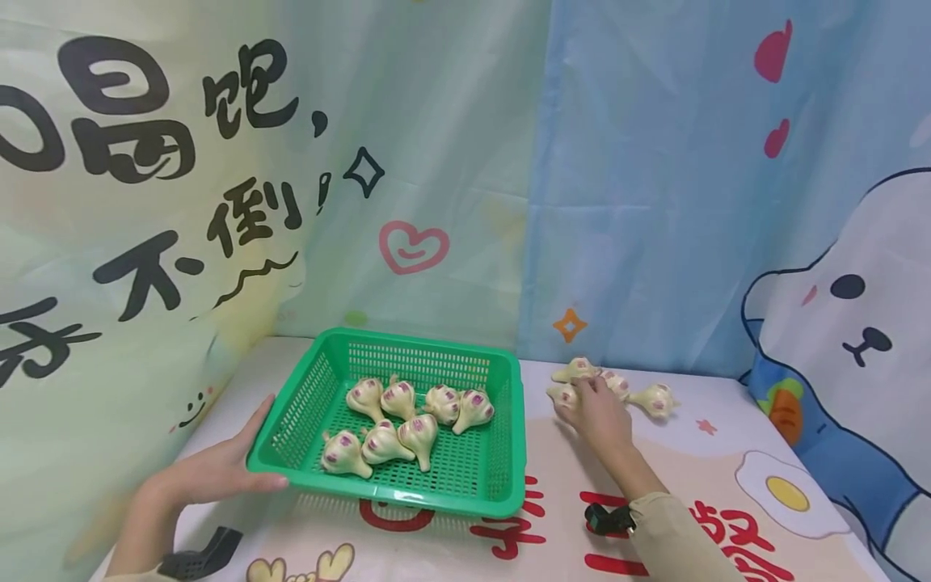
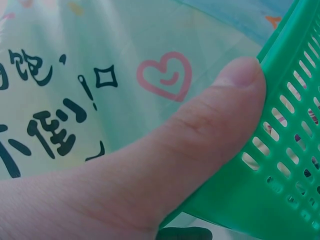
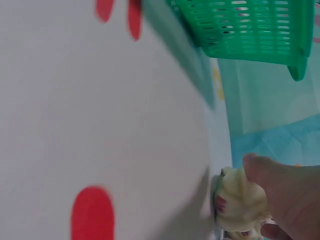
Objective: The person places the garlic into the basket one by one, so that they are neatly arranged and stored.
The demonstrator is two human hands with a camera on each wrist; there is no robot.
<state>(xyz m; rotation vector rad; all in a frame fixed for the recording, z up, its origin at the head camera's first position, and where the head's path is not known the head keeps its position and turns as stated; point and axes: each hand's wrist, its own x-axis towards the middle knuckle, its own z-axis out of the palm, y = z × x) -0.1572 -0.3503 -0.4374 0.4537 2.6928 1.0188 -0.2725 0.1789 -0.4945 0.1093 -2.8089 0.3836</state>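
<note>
A green plastic basket point(image 1: 393, 503) with slotted walls holds several garlic bulbs point(image 1: 418, 436), whitish with purple marks. My left hand point(image 1: 218, 469) holds the basket's near left corner, thumb at the front and fingers along the left side. In the left wrist view the thumb point(image 2: 220, 115) presses the outer wall; the other fingers are hidden there. To the right of the basket, my right hand point(image 1: 600, 416) pinches a garlic bulb point(image 1: 562, 395) in a small group on the table. The right wrist view shows the thumb against this bulb point(image 3: 240, 200).
More loose garlic bulbs lie around the right hand, one point(image 1: 657, 401) at its right and one point(image 1: 577, 369) behind. A printed cloth backdrop point(image 1: 451, 162) hangs directly behind the table point(image 1: 698, 461). Dark devices sit at both wrists.
</note>
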